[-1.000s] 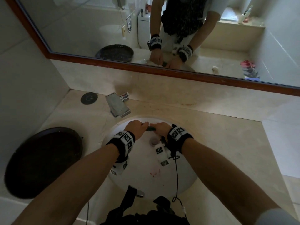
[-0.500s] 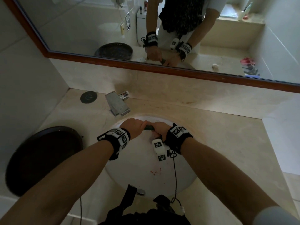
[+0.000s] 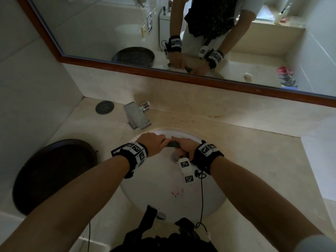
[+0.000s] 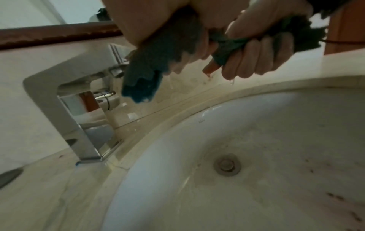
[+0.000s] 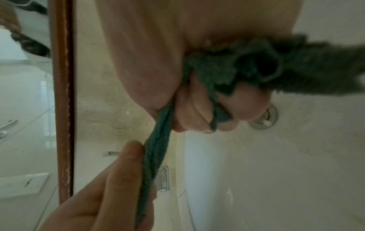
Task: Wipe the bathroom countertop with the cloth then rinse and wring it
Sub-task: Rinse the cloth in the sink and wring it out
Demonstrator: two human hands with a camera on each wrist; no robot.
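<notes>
A dark teal cloth (image 3: 172,144) is stretched between both hands over the back of the white sink basin (image 3: 163,188). My left hand (image 3: 154,144) grips its left end and my right hand (image 3: 183,148) grips its right end. In the left wrist view the cloth (image 4: 225,46) is twisted into a rope between the fists, a loose end hangs from my left hand (image 4: 158,20), and water drips from the fingers of my right hand (image 4: 256,57). In the right wrist view the twisted cloth (image 5: 156,156) runs from my right hand (image 5: 177,62) to my left hand (image 5: 118,179).
A chrome faucet (image 3: 138,117) stands at the basin's back left, with a round black disc (image 3: 104,107) behind it. A dark round tray (image 3: 52,175) sits on the beige countertop (image 3: 254,160) at the left. The drain (image 3: 175,156) lies below the hands. A wood-framed mirror (image 3: 181,73) runs along the back wall.
Both hands have kept hold of the cloth over the basin. The wrists have turned against each other, so the cloth is twisted tighter, and the hands sit slightly closer to the faucet.
</notes>
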